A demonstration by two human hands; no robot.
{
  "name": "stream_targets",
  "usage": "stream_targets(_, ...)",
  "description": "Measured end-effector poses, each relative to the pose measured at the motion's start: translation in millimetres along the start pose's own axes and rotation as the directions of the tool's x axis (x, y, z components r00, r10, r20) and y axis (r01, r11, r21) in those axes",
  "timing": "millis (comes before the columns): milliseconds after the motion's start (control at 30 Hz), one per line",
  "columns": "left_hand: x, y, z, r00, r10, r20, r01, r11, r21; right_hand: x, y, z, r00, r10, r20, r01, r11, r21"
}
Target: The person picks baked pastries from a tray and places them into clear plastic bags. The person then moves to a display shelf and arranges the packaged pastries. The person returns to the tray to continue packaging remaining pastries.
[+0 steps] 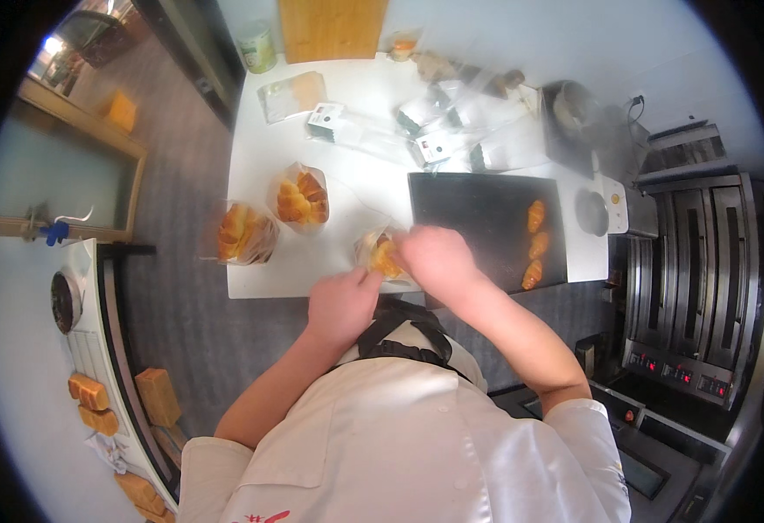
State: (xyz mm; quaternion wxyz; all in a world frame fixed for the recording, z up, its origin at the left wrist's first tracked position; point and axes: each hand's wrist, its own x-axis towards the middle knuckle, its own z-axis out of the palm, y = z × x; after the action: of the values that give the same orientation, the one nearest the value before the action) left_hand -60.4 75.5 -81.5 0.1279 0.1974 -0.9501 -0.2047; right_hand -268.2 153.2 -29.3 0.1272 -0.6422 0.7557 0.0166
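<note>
A clear plastic bag (364, 247) stands near the front edge of the white table, with a golden bread roll (385, 259) visible inside its mouth. My left hand (343, 304) pinches the near left rim of this bag. Blurred by motion, my right hand (437, 258) is at the bag's right side with its fingertips against the opening; whether they grip a roll or the bag is hidden. Two filled bags of bread rolls, one farther back (302, 199) and one at the left edge (245, 235), stand to the left. Several small rolls (537, 246) line the right side of a black baking tray (473, 216).
Clear packaging bags with printed labels (434, 147) lie along the back of the white table (290, 274). A round metal dish (592, 213) sits beyond the tray. Deck ovens (686, 274) stand at right. Loaves (88, 392) rest on a side counter at left.
</note>
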Motion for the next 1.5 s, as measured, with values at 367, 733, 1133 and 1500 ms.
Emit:
stream_targets(367, -3.3, -1.0, 2.3, 0.999, 0.010, -0.032, -0.010, 1.000, -0.007, -7.3, -2.6, 14.2, 0.967, -0.231, -0.108, 0.241, 0.967, 0.086)
stream_targets(733, 1.5, 4.0, 2.7, 0.999, 0.020, -0.040, -0.019, 0.999, 0.037, 61.2, -6.1, 74.6, 0.911, 0.045, 0.409, 0.068, 0.964, -0.258)
stream_targets(1133, 1.3, 5.4, -0.7, 1.000, -0.026, -0.004, 0.026, 0.999, 0.018, 53.1, 7.6, 83.5, 0.874, -0.234, 0.425, 0.179, 0.970, 0.165)
stream_targets(1500, 4.3, 8.2, -12.1, 0.994, -0.095, 0.050, 0.089, 0.991, 0.103, 67.1, -4.3, 111.0, 0.907, 0.035, 0.420, -0.094, 0.988, 0.121)
